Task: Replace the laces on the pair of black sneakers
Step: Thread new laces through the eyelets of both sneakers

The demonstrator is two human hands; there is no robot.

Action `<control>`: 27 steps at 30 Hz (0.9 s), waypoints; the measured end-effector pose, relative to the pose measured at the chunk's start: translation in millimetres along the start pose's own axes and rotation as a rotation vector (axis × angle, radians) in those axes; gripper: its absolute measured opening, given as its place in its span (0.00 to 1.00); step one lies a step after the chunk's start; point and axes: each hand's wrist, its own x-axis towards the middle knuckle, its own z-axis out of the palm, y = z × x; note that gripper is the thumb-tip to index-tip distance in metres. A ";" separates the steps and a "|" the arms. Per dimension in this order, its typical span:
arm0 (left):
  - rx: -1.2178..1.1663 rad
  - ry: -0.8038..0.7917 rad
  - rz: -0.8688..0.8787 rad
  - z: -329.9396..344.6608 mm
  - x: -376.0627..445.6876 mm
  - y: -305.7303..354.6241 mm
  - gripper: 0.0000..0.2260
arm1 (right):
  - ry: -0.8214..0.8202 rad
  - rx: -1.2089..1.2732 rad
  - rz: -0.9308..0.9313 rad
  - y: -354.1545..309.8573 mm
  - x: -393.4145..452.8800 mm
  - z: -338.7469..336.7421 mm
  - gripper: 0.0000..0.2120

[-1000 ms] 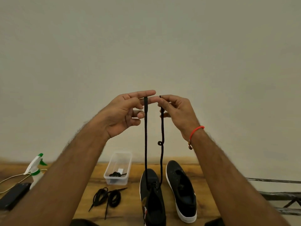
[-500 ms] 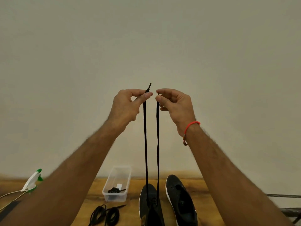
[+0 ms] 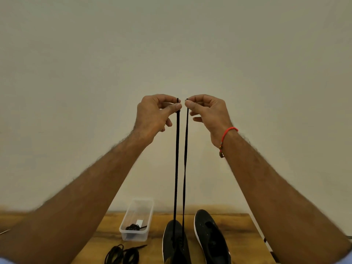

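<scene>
Raised before a plain wall, our left hand (image 3: 152, 115) and right hand (image 3: 207, 111) each pinch one tip of a black lace (image 3: 176, 168) in a thumb-and-finger grip, both strands running taut down to the left sneaker (image 3: 176, 244) on the worktop (image 3: 238, 241), beside its unlaced mate (image 3: 210, 237).

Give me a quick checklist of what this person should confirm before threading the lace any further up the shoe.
1. Left hand pinches one lace end: ok.
2. Right hand pinches the other lace end: ok.
3. Both ends level, so the halves match: ok, the tips sit at nearly the same height.
4. Both strands of the lace hang straight, without knots: ok.
5. Lace seated in the lowest eyelets of the left sneaker: cannot tell, black on black.
6. Right sneaker laced: not ok, no lace visible on it; spare laces lie coiled on the table.
</scene>
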 end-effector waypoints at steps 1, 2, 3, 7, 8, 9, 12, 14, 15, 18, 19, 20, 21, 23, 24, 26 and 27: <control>0.012 -0.001 0.005 -0.3 1.4 0.9 0.09 | -0.001 -0.005 -0.001 -1.1 0.6 -0.9 0.04; 0.026 -0.008 0.010 -0.4 2.7 2.0 0.09 | -0.002 -0.012 -0.003 -2.1 1.4 -1.5 0.04; 0.038 -0.016 0.014 -0.2 4.0 3.3 0.09 | -0.003 -0.021 -0.007 -3.3 2.0 -1.9 0.04; 0.091 -0.041 0.018 -0.4 9.3 11.1 0.09 | -0.007 -0.053 -0.036 -8.9 4.3 -2.1 0.03; 0.103 -0.044 0.020 -0.3 10.6 12.9 0.09 | -0.008 -0.062 -0.044 -10.2 4.7 -2.0 0.03; 0.114 -0.045 0.023 -0.4 11.9 14.5 0.09 | -0.009 -0.067 -0.049 -11.2 5.0 -2.0 0.03; 0.132 -0.045 0.025 -0.4 14.6 16.8 0.09 | -0.009 -0.070 -0.051 -12.5 5.4 -2.3 0.02; 0.144 -0.043 0.026 -0.6 15.1 17.0 0.10 | -0.010 -0.074 -0.051 -12.5 5.3 -2.5 0.02; 0.147 -0.044 0.026 -0.7 15.2 16.9 0.10 | -0.012 -0.073 -0.050 -12.5 5.2 -2.7 0.02; 0.158 -0.042 0.024 -0.9 15.4 16.9 0.10 | -0.019 -0.076 -0.049 -12.6 5.1 -3.2 0.02; 0.162 -0.040 0.022 -1.1 15.6 17.2 0.10 | -0.019 -0.076 -0.047 -12.7 5.1 -3.4 0.03; 0.166 -0.039 0.020 -1.0 16.0 17.5 0.10 | -0.020 -0.075 -0.046 -12.8 5.2 -3.5 0.03; 0.170 -0.038 0.017 -0.8 16.0 17.8 0.09 | -0.020 -0.074 -0.044 -12.7 5.2 -3.8 0.04; 0.173 -0.040 0.018 -0.5 15.9 18.3 0.09 | -0.021 -0.072 -0.042 -12.4 5.4 -4.1 0.04; 0.173 -0.042 0.020 -0.5 15.7 18.5 0.09 | -0.022 -0.070 -0.042 -12.2 5.3 -4.3 0.04; 0.171 -0.043 0.023 -0.9 15.0 18.7 0.09 | -0.023 -0.070 -0.043 -11.5 5.3 -4.4 0.03; 0.173 -0.043 0.027 -1.1 14.3 19.1 0.09 | -0.025 -0.071 -0.043 -11.1 5.1 -4.5 0.03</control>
